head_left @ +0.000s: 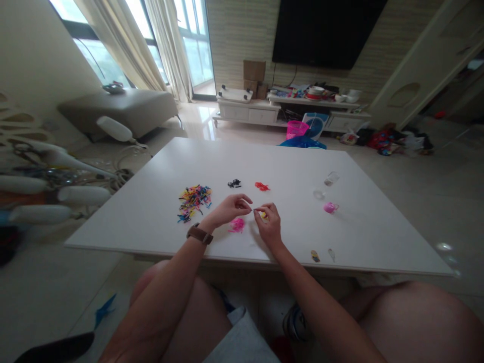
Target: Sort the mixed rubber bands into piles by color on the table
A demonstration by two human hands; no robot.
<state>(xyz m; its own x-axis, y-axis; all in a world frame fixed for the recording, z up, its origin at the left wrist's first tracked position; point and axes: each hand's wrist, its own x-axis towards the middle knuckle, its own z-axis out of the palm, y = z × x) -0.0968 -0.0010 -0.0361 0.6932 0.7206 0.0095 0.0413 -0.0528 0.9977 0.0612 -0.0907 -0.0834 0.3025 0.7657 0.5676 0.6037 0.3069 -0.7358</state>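
Observation:
My left hand, with a brown strap on its wrist, is closed with thumb and fingertips together above the table. Close beside it, my right hand pinches thumb against index finger; whatever is in either pinch is too small to make out. Just below the left hand lies a pink pile of what look like small hair elastics. A yellow pile is partly hidden by the right hand. Farther back sit a black pile and a red pile. To the left is a larger mixed-colour pile.
On the white table, toward the right, are a clear jar, a clear ring and a pink round container. Two small flat pieces lie near the front edge. A lamp with white shades stands off the left side.

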